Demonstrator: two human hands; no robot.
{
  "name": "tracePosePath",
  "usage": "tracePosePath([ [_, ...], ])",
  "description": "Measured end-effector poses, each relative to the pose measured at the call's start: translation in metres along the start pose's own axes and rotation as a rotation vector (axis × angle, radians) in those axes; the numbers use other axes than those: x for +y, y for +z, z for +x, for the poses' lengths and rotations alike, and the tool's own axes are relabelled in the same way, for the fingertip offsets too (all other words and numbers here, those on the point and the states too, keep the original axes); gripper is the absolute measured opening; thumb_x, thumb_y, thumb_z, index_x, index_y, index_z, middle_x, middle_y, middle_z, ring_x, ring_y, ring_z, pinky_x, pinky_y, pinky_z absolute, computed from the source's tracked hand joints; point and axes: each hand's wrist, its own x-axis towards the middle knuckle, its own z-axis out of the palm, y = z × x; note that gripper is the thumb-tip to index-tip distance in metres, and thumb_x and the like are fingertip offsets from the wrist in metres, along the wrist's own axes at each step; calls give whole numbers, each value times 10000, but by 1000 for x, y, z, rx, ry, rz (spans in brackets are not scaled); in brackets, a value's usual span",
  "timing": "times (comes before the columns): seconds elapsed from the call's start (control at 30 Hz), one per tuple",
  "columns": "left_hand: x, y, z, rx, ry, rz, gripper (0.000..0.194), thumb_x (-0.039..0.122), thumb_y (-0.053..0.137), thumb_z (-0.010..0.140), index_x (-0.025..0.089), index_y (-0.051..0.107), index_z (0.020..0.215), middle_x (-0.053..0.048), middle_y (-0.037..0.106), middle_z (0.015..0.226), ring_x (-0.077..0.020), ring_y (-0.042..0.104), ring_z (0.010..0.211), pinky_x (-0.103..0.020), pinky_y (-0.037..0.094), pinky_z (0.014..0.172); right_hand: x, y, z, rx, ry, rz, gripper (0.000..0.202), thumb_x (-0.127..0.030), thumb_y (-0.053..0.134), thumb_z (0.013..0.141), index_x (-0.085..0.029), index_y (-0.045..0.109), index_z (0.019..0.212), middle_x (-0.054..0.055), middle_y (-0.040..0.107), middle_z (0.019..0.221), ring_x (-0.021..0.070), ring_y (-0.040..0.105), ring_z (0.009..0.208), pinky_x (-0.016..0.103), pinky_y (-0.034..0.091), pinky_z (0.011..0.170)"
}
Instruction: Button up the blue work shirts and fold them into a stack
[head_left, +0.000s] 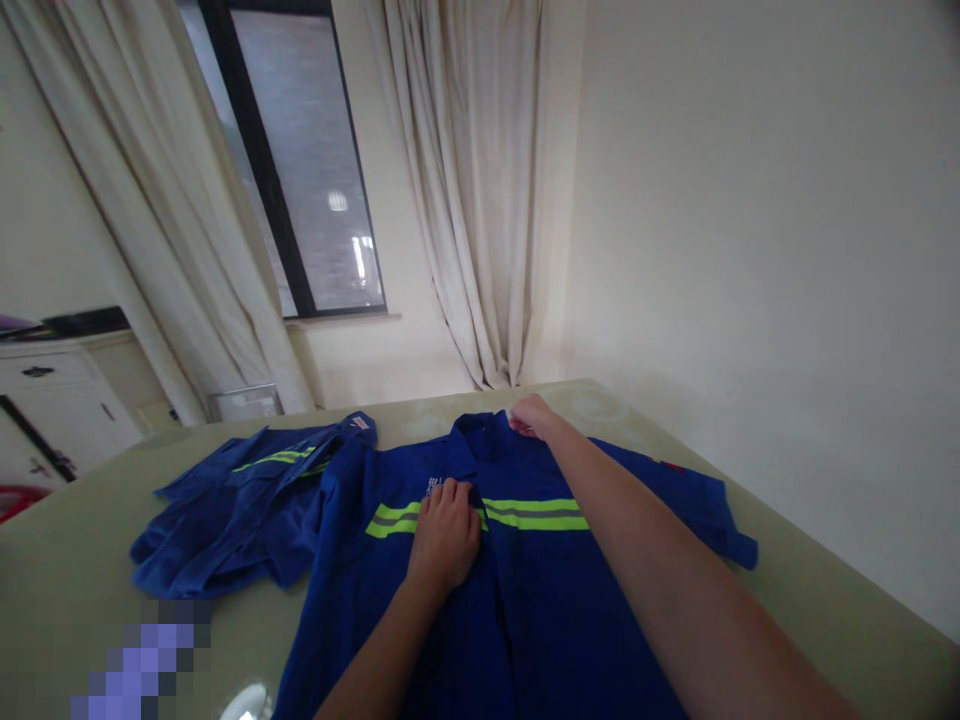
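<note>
A blue jacket (544,580) is laid front-up on the bench (60,550), beside a rumpled blue garment (232,510). Its collar (484,438) is pinched in the right hand (529,416), seemingly to straighten it. Its chest is pressed by the left hand (450,533) — perhaps for steadiness — though whether cloth is gripped cannot be told. The contents of the cabinet (75,400) are hidden.

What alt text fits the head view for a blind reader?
A blue jacket lies spread on a table, the left hand resting on its yellow-green chest band, the right hand closed at its collar. A second blue garment lies rumpled to the left; behind are a window and pale curtains.
</note>
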Motion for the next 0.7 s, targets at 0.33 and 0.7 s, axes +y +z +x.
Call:
tracePosePath([
  [0.33,-1,2,0,19,-13,-10,288,216,397,986,199,604,1186,-81,623,1156,-271,546,1101,-412,403,951,0,14,-33,88,-35,-427,613,-451,698,811,-115,608,1316,245,669,1256,372,655,1166,419,564,868],
  [0.7,-1,1,3,16,-26,-33,264,199,416,965,199,620,1134,-79,632,1135,-268,552,1087,-404,404,928,8,19,-65,7,-374,-643,315,-392,611,882,-250,728,1137,123,577,1405,325,559,1285,453,442,1051],
])
